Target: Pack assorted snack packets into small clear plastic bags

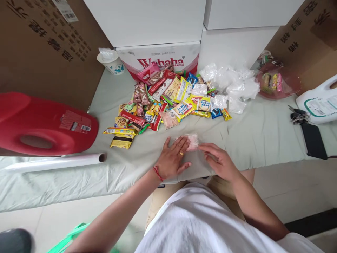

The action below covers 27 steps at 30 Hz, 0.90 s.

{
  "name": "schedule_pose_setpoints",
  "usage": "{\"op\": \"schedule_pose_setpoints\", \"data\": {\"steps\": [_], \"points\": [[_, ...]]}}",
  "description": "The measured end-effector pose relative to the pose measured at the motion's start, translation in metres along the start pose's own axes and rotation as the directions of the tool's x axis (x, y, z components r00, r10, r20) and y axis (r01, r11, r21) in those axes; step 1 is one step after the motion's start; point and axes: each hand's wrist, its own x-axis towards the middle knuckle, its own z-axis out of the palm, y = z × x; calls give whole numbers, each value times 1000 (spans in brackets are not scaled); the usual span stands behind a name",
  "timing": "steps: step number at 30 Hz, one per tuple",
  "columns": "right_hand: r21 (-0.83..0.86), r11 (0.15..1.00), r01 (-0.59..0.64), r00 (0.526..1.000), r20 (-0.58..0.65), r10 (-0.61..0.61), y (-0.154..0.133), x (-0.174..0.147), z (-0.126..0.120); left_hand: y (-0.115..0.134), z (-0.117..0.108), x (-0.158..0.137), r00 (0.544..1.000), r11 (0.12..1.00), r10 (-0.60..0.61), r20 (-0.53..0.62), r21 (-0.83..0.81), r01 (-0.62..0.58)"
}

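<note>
A small clear plastic packet (192,142) with pale pink contents lies on the cloth in front of me. My left hand (173,156) rests flat over its left part, fingers stretched out and thumb apart. At the packet's right edge, the curled fingers of my right hand (219,160) pinch the wrapper's end. Part of the packet is hidden under my left fingers. Just beyond it, a flat pinkish wrapped snack (169,119) lies at the front of a heap of wrapped snacks (158,98) in red, yellow, blue and brown.
Crumpled clear plastic bags (231,82) lie right of the heap, beside a reddish bowl (281,84) holding snacks. A paper cup (112,62), red jug (47,123) and white roll (58,163) are left. Keys (298,116), black phone-like case (313,138) and white jug (319,102) are right. Boxes (158,21) stand behind.
</note>
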Motion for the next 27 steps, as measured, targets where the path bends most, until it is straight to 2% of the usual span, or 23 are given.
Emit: {"op": "schedule_pose_setpoints", "data": {"steps": [2,5,8,9,11,13,14,15,16,17,19,21,22,23,25,27], "points": [[112,990,-85,989,-107,97,9,-9,-12,-7,2,3,1000,999,3,-11,39,-3],[189,969,-159,964,-182,194,19,-20,-20,-15,4,14,994,998,-58,-92,22,60],[241,950,-199,947,-201,249,25,-21,-22,-11,0,31,949,956,-254,-187,-200,216],[264,943,-203,945,-200,260,26,-20,-22,-4,-3,38,916,902,-351,-192,-332,276],[330,926,-184,943,-206,261,25,-15,-23,18,-9,51,869,700,-487,-85,-633,331],[419,897,-138,945,-214,245,21,-9,-22,44,-10,66,882,433,-464,83,-847,307],[468,876,-115,946,-216,240,19,-6,-21,57,-7,74,892,332,-431,133,-896,294],[512,853,-99,943,-227,245,17,-3,-19,67,-2,82,901,271,-405,156,-921,281],[546,833,-91,932,-247,264,15,-1,-17,76,4,91,906,252,-394,155,-930,268],[569,818,-89,915,-278,293,13,-1,-16,82,11,99,909,271,-395,138,-927,258],[573,813,-103,864,-353,358,15,-1,-21,87,24,112,914,373,-397,91,-893,251],[524,842,-127,820,-422,386,22,0,-43,87,30,118,918,493,-393,51,-831,257],[479,867,-136,797,-467,383,29,4,-64,85,31,116,918,548,-396,28,-795,260],[413,899,-146,769,-524,366,36,11,-91,81,31,111,914,604,-407,-10,-753,261],[218,961,-172,650,-707,277,54,36,-163,69,29,89,892,714,-438,-114,-647,268],[-26,964,-263,524,-843,121,73,75,-247,47,28,51,863,812,-455,-219,-501,301]]}}
